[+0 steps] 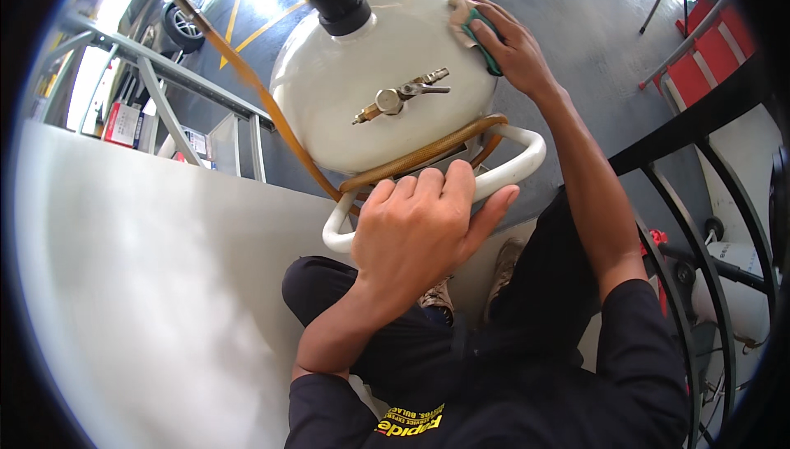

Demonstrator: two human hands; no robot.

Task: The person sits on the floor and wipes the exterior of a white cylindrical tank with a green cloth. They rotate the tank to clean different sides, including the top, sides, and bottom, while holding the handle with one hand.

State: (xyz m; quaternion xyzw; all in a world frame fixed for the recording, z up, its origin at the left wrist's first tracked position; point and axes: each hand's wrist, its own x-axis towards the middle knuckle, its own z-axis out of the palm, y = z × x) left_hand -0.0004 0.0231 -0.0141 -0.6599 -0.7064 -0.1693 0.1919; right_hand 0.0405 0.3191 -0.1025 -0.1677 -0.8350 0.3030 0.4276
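- Gripping the one white tube handle (pixel 514 171) at the tank's near side, the left hand (pixel 420 227) is closed around it.
- Pressing one green-and-beige sponge (pixel 476 27) on the single white tank (pixel 362 62), the right hand (pixel 514 50) grasps it at the tank's upper right.
- One brass valve (pixel 401 95) sits on the tank's front.
- One orange hose (pixel 247 79) runs along its left.

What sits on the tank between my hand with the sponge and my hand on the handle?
In the head view, a brass valve fitting on the white tank, then an orange hose.
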